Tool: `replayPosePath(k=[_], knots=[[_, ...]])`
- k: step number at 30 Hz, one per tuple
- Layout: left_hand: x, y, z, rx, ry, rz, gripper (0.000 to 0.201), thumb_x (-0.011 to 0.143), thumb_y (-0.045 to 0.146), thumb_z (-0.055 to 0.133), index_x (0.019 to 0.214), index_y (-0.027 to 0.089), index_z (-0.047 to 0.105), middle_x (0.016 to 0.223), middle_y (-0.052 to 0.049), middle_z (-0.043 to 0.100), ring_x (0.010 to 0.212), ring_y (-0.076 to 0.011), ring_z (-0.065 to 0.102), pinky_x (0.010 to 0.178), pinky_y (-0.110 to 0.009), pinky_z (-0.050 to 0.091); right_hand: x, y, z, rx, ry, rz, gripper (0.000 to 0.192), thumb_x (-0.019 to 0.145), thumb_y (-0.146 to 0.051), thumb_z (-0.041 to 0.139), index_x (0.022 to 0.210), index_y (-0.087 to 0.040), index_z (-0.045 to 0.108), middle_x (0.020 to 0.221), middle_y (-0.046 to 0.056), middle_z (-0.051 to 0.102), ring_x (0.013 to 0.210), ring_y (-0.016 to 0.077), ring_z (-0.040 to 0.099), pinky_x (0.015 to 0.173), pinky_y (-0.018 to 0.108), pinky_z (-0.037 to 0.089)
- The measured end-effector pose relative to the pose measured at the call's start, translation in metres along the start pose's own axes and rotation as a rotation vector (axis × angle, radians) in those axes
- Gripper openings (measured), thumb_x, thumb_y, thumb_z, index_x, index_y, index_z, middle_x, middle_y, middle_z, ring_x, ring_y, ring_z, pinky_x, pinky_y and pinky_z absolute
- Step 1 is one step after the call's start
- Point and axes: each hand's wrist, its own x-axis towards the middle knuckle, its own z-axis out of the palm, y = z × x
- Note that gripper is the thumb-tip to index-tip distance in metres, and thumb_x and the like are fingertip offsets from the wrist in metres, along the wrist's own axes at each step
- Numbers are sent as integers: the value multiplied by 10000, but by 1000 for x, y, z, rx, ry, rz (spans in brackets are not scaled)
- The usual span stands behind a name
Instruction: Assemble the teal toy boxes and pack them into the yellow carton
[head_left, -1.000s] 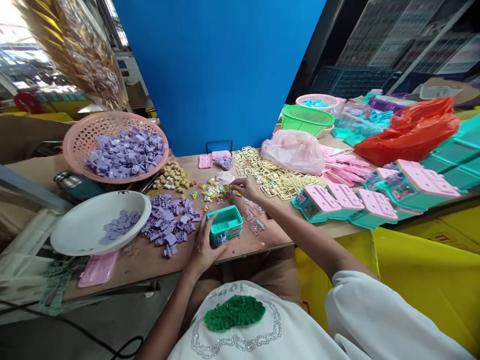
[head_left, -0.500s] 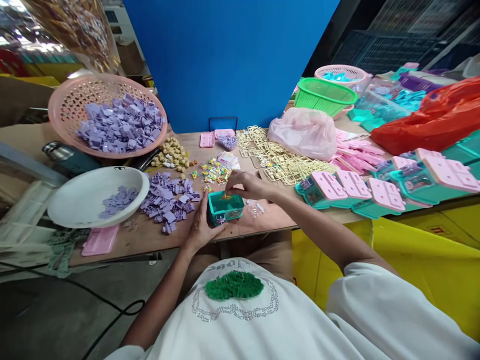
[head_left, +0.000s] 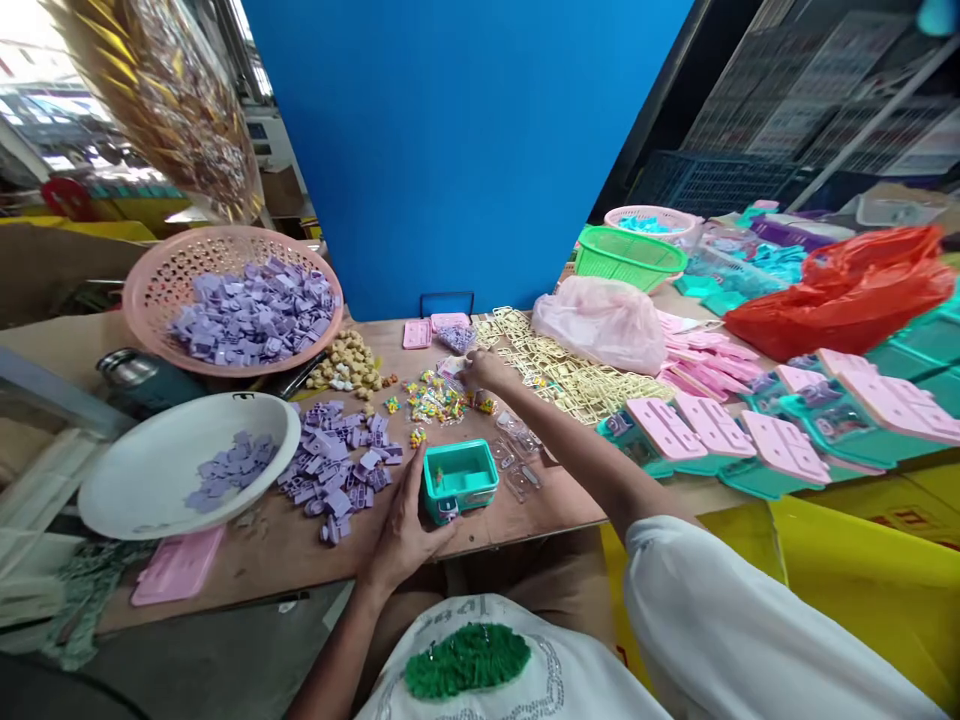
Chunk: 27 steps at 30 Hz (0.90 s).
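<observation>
My left hand (head_left: 405, 535) is wrapped round the left side and front corner of a teal plastic box (head_left: 480, 490), open at the top. A small yellowish-green piece (head_left: 439, 477) is inside the box. Farther back, my right hand (head_left: 489, 372) reaches down with bent fingers at a small heap of whitish printed slips (head_left: 452, 367); its fingertips are hidden, so I cannot make out what they pinch. Small colourful pieces (head_left: 435, 400) lie just left of it. Clear plastic parts (head_left: 517, 455) rest right of the box.
Purple pieces lie loose (head_left: 337, 460), in a white bowl (head_left: 112, 490) and in a pink basket (head_left: 150, 290). Cream frames (head_left: 585, 370) and a pink plastic bag (head_left: 600, 320) are at the back right. Teal boxes with pink lids (head_left: 787, 445) line the right side. A blue panel (head_left: 465, 150) stands behind.
My right hand has left the teal box and moved back to the whitish slips. My left hand stays at the box. The camera view has tilted up.
</observation>
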Motion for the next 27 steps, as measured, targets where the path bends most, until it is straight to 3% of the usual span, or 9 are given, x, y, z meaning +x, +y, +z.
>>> replayPosePath(k=[3,6,11,17,19,22,24,26,27], knots=[[0,0,0,-16,-9,-2,1126,830,211,838,1725,349,170,1754,-129,390,1634,-343,368,1314,-500,398,13,2,11,28,14,62,401,830,-283,881,1187,-148,758,1198,163,797,1097,298,733,910,338,555],[0,0,0,-27,-10,4,1118,833,226,838,1725,354,176,1755,-124,391,1639,-341,359,1321,-501,385,18,11,14,89,63,67,320,913,-209,759,1230,-166,746,1158,125,808,986,248,744,836,303,550],[2,-1,-1,-43,-17,-6,1100,847,253,834,1725,356,180,1746,-126,407,1637,-341,362,1325,-501,371,16,23,10,219,160,10,153,901,-141,676,995,-150,796,978,77,811,873,208,705,774,269,498],[0,-1,-3,-122,-31,-32,1072,834,390,877,1710,327,262,1749,-152,392,1636,-368,359,1337,-550,326,3,30,-9,426,210,-82,164,921,-172,607,876,-127,758,822,71,754,796,191,638,760,290,471],[3,7,-7,-226,2,-21,1147,784,507,914,1710,288,274,1769,-184,337,1649,-397,318,1343,-563,305,-10,30,-20,518,163,-153,187,950,-271,629,858,-152,740,804,59,741,796,187,628,753,288,487],[21,29,-15,-426,153,34,1161,776,600,904,1707,281,287,1779,-190,310,1638,-386,345,1331,-528,340,-47,19,-34,673,-21,-358,275,919,-460,730,859,-193,749,845,50,767,789,188,647,720,287,533],[40,46,-19,-513,261,1,1020,794,557,904,1647,289,415,1680,-180,483,1510,-353,542,1228,-475,491,-78,4,-36,731,-163,-508,362,877,-547,777,872,-185,775,850,53,783,765,195,678,690,294,560],[56,58,-22,-556,308,-129,750,769,540,920,1402,222,674,1344,-158,744,1161,-302,759,961,-380,642,-103,-11,-31,703,-250,-592,385,879,-557,784,888,-173,797,825,50,791,760,204,713,674,290,576],[62,61,-24,-574,321,-207,626,744,561,926,1215,184,759,1123,-128,802,948,-263,787,801,-329,655,-108,-15,-29,653,-268,-592,362,895,-543,778,914,-184,809,838,46,802,780,208,731,680,284,584]])
